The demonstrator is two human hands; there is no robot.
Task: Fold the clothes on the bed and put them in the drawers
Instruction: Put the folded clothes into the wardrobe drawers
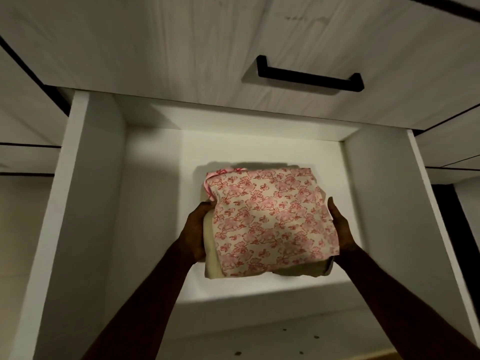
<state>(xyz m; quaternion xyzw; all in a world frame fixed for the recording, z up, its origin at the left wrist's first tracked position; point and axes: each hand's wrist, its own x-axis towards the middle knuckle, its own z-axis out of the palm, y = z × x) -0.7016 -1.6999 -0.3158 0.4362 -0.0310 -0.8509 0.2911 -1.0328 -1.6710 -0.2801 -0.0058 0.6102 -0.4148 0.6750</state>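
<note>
A folded stack of clothes sits inside the open white drawer, with a pink floral piece on top and a cream garment beneath. My left hand grips the stack's left side. My right hand grips its right side. Both forearms reach in over the drawer's front edge. I cannot tell whether the stack rests on the drawer floor or is just above it.
The closed drawer above has a black bar handle. More white drawer fronts flank the open one on both sides. The drawer floor around the stack is bare white.
</note>
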